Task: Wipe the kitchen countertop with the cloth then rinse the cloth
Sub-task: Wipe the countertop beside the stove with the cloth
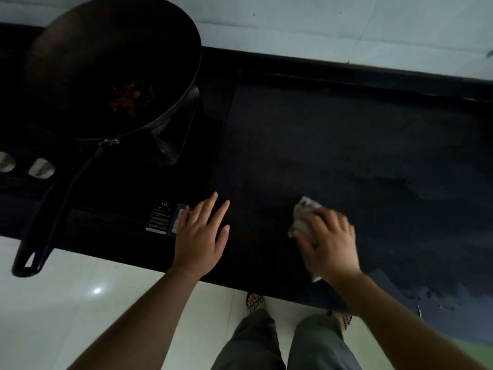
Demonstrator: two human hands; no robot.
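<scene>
The dark countertop (346,145) runs across the view, with a wet sheen on its right part. A pale, crumpled cloth (302,217) lies on it near the front edge, pressed down under my right hand (329,241), whose fingers curl over it; most of the cloth is hidden beneath the palm. My left hand (201,236) rests flat on the counter to the left of the cloth, fingers spread, holding nothing.
A black wok (106,65) with brown food scraps sits on a dark cooktop (138,182) at the left; its long handle (42,225) sticks out past the counter's front edge. Two stove knobs (40,168) show at far left. Pale wall tiles stand behind.
</scene>
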